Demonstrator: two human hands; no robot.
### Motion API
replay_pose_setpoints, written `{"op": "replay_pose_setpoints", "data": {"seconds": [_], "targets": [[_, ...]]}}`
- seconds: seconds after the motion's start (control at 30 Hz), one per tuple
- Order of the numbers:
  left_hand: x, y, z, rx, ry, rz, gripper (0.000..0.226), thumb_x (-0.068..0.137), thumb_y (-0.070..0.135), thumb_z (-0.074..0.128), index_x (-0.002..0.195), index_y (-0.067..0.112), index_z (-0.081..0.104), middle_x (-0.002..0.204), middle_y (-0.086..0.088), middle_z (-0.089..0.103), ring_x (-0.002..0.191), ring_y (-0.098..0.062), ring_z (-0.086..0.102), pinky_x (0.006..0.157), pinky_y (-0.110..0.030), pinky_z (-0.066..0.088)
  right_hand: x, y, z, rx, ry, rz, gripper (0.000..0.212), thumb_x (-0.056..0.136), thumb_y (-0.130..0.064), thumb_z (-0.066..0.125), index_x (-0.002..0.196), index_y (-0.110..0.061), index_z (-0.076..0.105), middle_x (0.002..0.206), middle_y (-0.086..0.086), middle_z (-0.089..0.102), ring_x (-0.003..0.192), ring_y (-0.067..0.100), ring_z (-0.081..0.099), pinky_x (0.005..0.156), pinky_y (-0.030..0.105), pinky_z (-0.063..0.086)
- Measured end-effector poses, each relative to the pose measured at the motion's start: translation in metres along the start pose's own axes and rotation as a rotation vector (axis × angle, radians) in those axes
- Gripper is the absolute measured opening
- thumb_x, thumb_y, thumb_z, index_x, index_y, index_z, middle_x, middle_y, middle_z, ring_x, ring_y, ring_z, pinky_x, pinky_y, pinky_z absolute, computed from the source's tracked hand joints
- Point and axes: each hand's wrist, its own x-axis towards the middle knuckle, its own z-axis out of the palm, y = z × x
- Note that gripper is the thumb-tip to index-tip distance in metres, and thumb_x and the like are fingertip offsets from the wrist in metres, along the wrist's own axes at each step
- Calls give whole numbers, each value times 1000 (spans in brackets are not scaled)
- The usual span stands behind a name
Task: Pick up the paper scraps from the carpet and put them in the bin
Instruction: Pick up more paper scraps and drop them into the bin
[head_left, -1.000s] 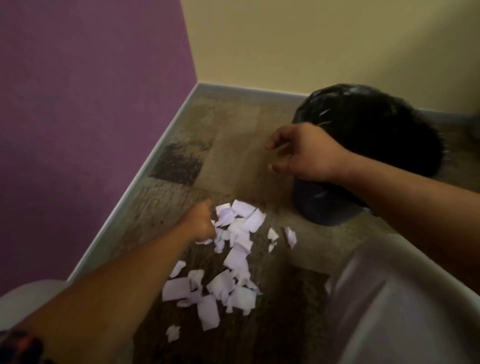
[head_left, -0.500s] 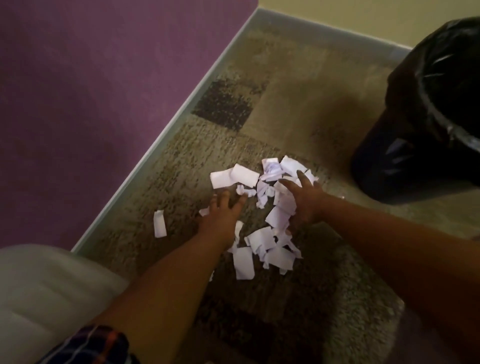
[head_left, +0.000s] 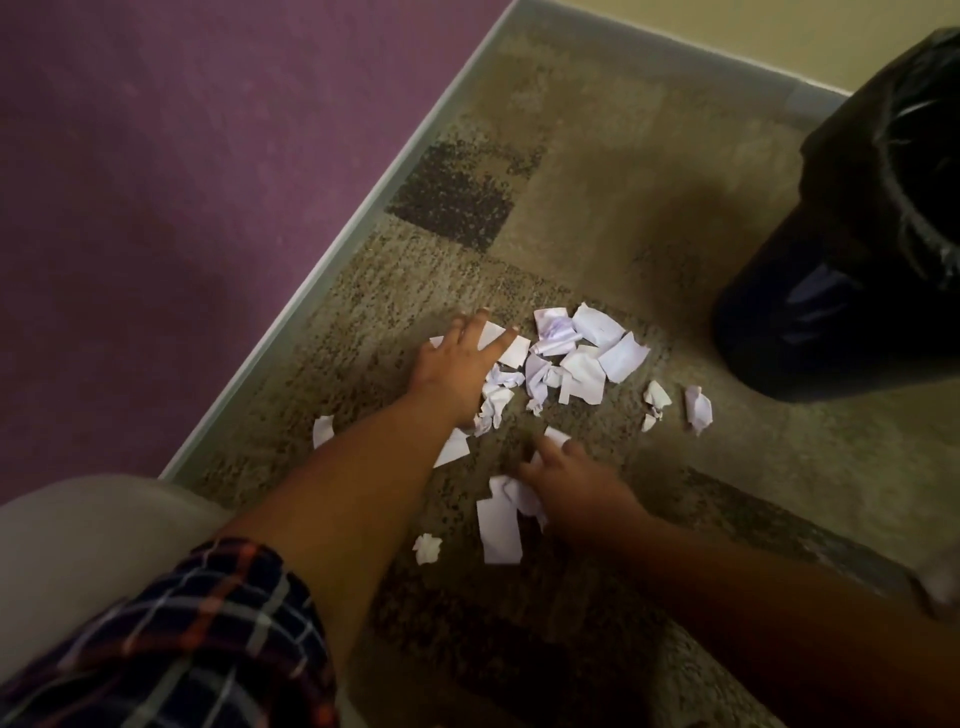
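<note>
Paper scraps lie mid-carpet, with bare carpet toward the skirting edge. Left hand rests flat and spread on them; right hand pinches some scraps. Black-lined bin stands at the carpet's right edge, contents unseen.

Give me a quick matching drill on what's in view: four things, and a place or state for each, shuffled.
Things:
1. left hand
2. right hand
3. bin
4. lone scrap

Places or states:
A. black-lined, at the right edge of view
B. spread flat on the far-left edge of the scrap pile
C. by itself on the carpet, nearest the purple wall
D. on the near scraps, fingers curled

Pairs: 1-B, 2-D, 3-A, 4-C
</note>
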Motion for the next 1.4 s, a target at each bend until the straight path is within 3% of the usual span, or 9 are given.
{"op": "replay_pose_setpoints", "data": {"seconds": [0.1,0.23,0.43,0.57,0.73,0.83,0.97,1.17,1.4], "targets": [[8,-7,0,-52,-104,-2,140,51,38,94,151,41,-4,162,-4,-17,149,-35,-8,110,-58,30,-7,-2,5,26,34,-31,44,92,-24,54,134,-29,44,149,10,30,124,38,43,83,49,54],[19,-7,-5,-48,-244,24,138,54,35,93,150,46,-6,159,-3,-26,145,-44,-16,106,-65,34,-16,8,11,18,35,11,48,91,-32,51,137,-31,39,149,8,28,124,37,41,89,46,51],[22,-4,-7,-31,-218,77,99,68,23,85,148,40,28,157,-9,13,137,-43,27,106,-52,40,-18,12,22,42,-54,12,77,83,-43,63,144,-48,17,160,1,8,143,41,14,99,60,41],[17,-1,-6,-120,-93,62,56,87,4,59,136,28,51,143,-14,32,120,-39,50,100,-46,46,-14,2,28,2,-51,-115,61,90,-31,54,144,-41,27,157,6,19,143,36,19,96,55,46],[9,-2,2,-206,-54,45,41,86,1,57,126,10,60,138,-14,43,106,-35,61,91,-44,53,-8,-10,24,-94,51,-271,41,93,-23,52,134,-24,47,145,13,39,125,37,42,70,46,55],[5,-5,3,-342,6,-31,29,85,-7,56,107,5,69,131,-14,50,106,-34,60,92,-41,51,-5,-14,19,-78,58,-289,35,94,-19,48,128,-18,53,138,11,44,119,35,46,69,44,55],[4,-11,1,-621,90,-190,19,80,-11,61,91,1,72,113,-12,64,102,-29,63,92,-34,50,-2,-18,4,-7,65,-217,27,91,-15,52,118,-20,57,125,8,48,110,31,51,71,42,54],[-7,-4,-15,-756,60,-303,20,83,-7,62,84,9,74,94,-8,71,70,-15,58,69,-26,47,2,-6,-28,249,135,-38,18,88,-14,54,103,-20,64,112,3,58,88,20,64,72,34,54],[-31,16,-65,-824,78,-237,16,74,6,77,81,19,74,98,-2,71,84,-16,63,72,-22,47,-14,26,-83,616,300,219,19,85,-21,66,103,-23,69,101,0,70,94,19,65,74,25,45]]}}
